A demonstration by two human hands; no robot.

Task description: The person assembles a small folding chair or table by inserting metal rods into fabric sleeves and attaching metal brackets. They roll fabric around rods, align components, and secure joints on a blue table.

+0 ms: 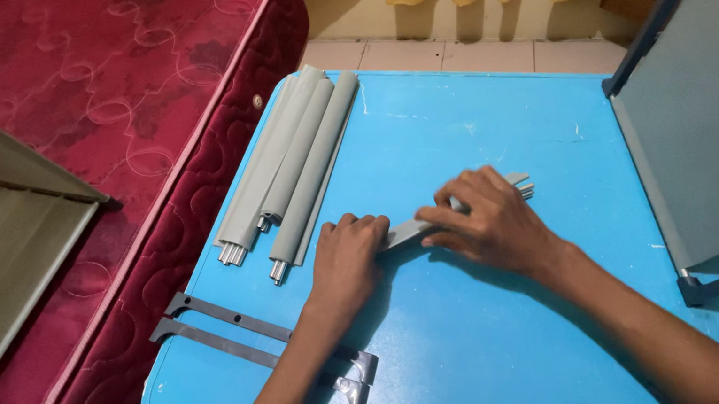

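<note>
Together, the left hand (344, 256) and right hand (486, 223) press flat, fingers closed, on grey strips (411, 227) mid-frame on the blue tabletop (515, 350); keeping ends aligned seems wise.

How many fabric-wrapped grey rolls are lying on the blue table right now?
3 grey rolls, side by side at the blue table's far left corner: left roll, middle roll, right roll. More may be hidden beneath them.
</note>
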